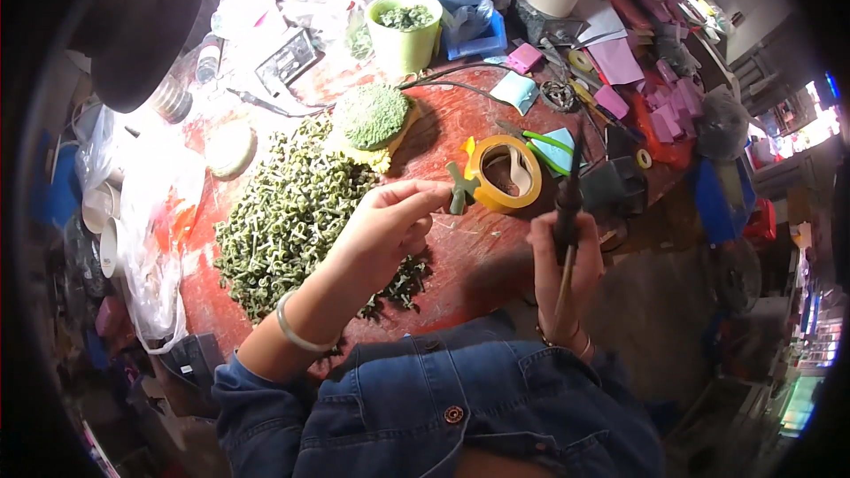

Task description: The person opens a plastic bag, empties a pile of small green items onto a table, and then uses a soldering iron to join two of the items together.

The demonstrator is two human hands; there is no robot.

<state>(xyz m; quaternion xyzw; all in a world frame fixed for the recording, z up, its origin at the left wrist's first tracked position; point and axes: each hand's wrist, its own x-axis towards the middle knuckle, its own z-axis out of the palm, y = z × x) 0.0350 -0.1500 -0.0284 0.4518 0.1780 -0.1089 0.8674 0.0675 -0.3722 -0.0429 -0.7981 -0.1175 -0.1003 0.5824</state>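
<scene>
Left grip (390, 219): green piece (459, 189), pinched. Right grip (582, 267): dark tool (567, 217). Right of left grip: tape roll (501, 202); left: green heap (288, 208).

A scuffed red table (465, 252) bears heaped green pieces (279, 221) at centre-left and a yellow tape roll (479, 164) right of centre.

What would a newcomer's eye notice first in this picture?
Probably the large heap of small green pieces on the red table, left of centre. Next, perhaps, the yellow tape roll right of centre, near the green item in the left hand; farther right, the right hand grips a dark, slender tool.
</scene>
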